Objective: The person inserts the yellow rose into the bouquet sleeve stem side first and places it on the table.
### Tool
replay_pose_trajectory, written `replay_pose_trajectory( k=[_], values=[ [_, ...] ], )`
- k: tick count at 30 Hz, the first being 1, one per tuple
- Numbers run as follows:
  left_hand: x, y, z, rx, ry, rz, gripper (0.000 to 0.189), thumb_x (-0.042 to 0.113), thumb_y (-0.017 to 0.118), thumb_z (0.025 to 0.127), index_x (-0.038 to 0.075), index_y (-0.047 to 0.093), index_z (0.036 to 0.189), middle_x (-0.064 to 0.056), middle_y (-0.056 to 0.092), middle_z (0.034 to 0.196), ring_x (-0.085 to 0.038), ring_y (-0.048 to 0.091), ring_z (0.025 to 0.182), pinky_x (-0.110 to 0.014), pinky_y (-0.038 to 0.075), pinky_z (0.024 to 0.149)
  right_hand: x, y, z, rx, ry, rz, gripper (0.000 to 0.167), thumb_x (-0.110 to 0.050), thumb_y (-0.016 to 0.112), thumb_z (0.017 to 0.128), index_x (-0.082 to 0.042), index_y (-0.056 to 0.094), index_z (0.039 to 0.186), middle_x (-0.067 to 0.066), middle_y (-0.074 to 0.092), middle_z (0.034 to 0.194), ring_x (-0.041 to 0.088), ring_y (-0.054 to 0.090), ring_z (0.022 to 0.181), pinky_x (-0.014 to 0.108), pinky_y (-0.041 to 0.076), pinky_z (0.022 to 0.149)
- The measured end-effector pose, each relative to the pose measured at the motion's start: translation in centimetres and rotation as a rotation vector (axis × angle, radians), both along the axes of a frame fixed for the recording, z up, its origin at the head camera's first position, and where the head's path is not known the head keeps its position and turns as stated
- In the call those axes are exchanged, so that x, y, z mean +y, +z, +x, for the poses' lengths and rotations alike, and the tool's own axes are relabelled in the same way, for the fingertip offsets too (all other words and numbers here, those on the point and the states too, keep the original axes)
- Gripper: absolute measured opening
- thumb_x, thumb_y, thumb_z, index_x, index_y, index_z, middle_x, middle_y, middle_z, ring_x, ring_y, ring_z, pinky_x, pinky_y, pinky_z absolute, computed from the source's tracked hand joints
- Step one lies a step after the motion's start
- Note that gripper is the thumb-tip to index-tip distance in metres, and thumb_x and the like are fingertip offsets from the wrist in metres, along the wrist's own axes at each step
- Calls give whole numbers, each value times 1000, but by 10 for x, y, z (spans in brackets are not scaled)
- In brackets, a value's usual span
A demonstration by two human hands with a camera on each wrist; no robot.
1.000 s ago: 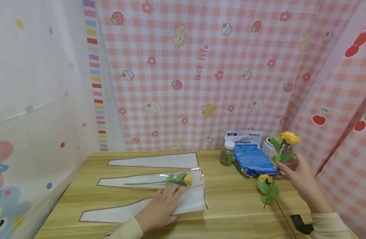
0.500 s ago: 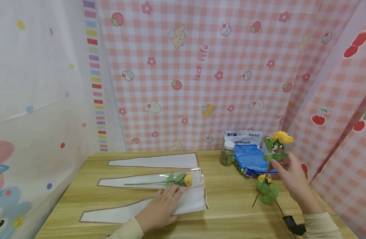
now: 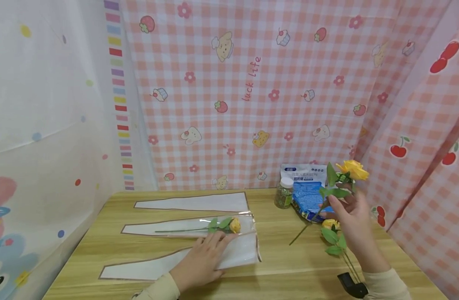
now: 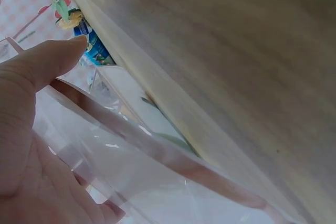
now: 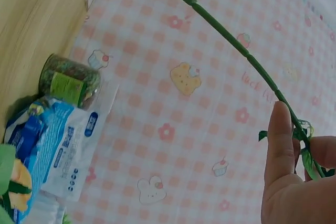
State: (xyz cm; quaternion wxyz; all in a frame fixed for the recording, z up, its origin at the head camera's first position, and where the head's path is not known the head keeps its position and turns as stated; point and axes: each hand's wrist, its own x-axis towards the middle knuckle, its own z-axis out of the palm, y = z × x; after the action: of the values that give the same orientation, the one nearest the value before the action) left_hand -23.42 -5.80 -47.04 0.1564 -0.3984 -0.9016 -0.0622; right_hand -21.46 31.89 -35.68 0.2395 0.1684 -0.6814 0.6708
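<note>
My right hand (image 3: 355,223) holds a yellow artificial rose (image 3: 353,170) by its green stem (image 5: 223,32), the flower up and the stem slanting down to the left. The stem runs between thumb and fingers in the right wrist view. On the table below lies another yellow rose (image 3: 330,225). My left hand (image 3: 203,258) rests on the nearest clear-and-white flower sleeve (image 3: 135,268), its fingertips by the middle sleeve (image 3: 139,228). Over the middle sleeve lies a rose (image 3: 235,225) with its stem pointing left; whether it is inside I cannot tell.
A third white sleeve (image 3: 199,202) lies farther back. Behind to the right stand a lidded jar (image 3: 284,193) and a blue-and-white bag (image 3: 308,193). The black angled object (image 3: 351,285) is by my right wrist. Patterned curtains (image 3: 214,125) hang behind the wooden table (image 3: 285,275).
My right hand has moved left with the rose, and its stem has swung out toward the left. My left hand has stayed in place.
</note>
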Motion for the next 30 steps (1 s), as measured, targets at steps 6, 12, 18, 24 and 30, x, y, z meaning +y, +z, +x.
replay_pose_trajectory(
  k=[6, 12, 18, 24, 30],
  values=[
    [0, 1, 0, 8, -1, -3, 101, 46, 85, 79, 18, 28, 157, -5, 49, 131, -21, 53, 116, -36, 46, 83, -18, 1, 1, -21, 76, -129, 32, -1, 52, 104, -8, 40, 132, 6, 62, 102, 19, 71, 89, 34, 60, 71],
    [1, 1, 1, 19, -2, 3, 101, 45, 85, 78, 17, 29, 157, -5, 49, 131, -20, 53, 115, -36, 46, 83, -32, -2, 0, -79, 171, -246, 30, 0, 50, 104, -8, 37, 131, 6, 56, 98, 20, 71, 91, 34, 60, 74],
    [1, 1, 0, 24, -1, 4, 102, 45, 85, 79, 18, 26, 158, -5, 48, 132, -20, 53, 116, -37, 47, 84, -43, -10, -3, -158, 110, -261, 31, -7, 55, 104, -9, 36, 128, 10, 46, 103, 19, 71, 91, 33, 59, 75],
    [2, 1, 0, 29, 6, 3, 104, 45, 85, 78, 17, 25, 158, -4, 48, 131, -20, 52, 116, -35, 46, 83, -55, -20, -4, -258, 56, -239, 27, -7, 56, 103, -6, 39, 124, 5, 48, 115, 13, 71, 91, 32, 59, 78],
    [1, 1, 1, 24, 8, 9, 103, 44, 85, 78, 17, 26, 158, -4, 48, 131, -20, 52, 117, -37, 46, 85, -67, -31, -6, -357, 5, -242, 29, -3, 58, 102, -4, 43, 126, 0, 53, 110, 8, 63, 92, 31, 58, 81]
  ],
)
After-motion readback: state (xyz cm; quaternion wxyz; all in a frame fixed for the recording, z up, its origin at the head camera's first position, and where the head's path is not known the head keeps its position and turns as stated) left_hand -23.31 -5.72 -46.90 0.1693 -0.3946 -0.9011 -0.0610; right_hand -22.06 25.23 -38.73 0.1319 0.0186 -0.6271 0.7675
